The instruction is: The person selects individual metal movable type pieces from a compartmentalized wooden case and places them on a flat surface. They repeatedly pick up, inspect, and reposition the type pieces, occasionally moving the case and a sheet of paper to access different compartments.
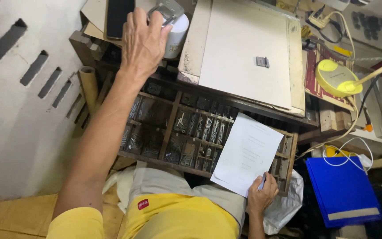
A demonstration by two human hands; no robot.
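White cylinder (176, 35) — left hand (142, 42) grips its top; right hand (261, 194) pinches paper sheet (248, 152) over compartmented type tray (173, 132) — yellow lamp (334, 77) right.

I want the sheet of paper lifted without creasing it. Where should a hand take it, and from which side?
Probably at its near corner, from the person's side, where the right hand already pinches the sheet of paper. That corner overhangs the wooden type case, so fingers can get beneath it.
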